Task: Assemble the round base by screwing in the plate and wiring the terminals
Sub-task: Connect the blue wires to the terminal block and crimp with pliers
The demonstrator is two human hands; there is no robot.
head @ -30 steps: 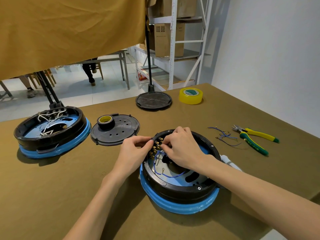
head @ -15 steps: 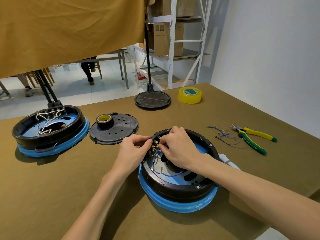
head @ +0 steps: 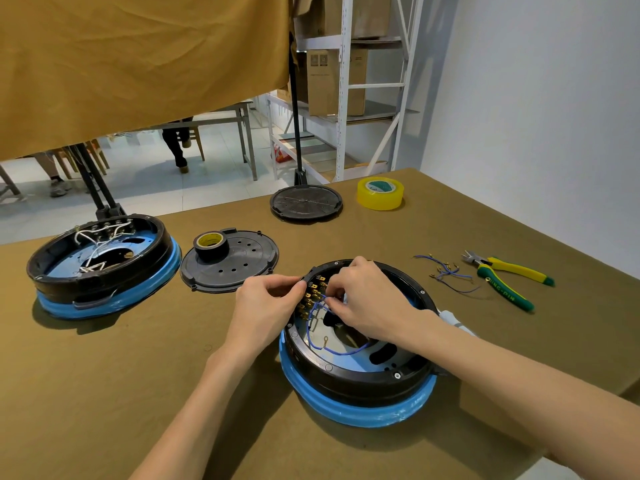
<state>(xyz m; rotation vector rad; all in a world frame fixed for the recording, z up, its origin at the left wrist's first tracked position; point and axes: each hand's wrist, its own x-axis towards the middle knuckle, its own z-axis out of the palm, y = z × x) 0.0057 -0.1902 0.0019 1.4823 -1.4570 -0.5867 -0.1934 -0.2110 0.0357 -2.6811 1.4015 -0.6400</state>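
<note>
A round black base with a blue rim lies in front of me on the olive cloth. Brass terminals line its inner left wall. A blue wire loops across the base's floor, one ring lug lying free. My left hand grips the base's left rim by the terminals. My right hand reaches inside and pinches the blue wire at the terminals. A black perforated plate lies to the left of the base, a roll of black tape on it.
A second round base with white wires sits at the far left. Loose blue wires and yellow-green pliers lie at the right. A yellow tape roll and a black disc stand foot sit near the far edge.
My right hand has shifted slightly along the terminals with the blue wire; the left hand stays on the rim. The view moved a little.
</note>
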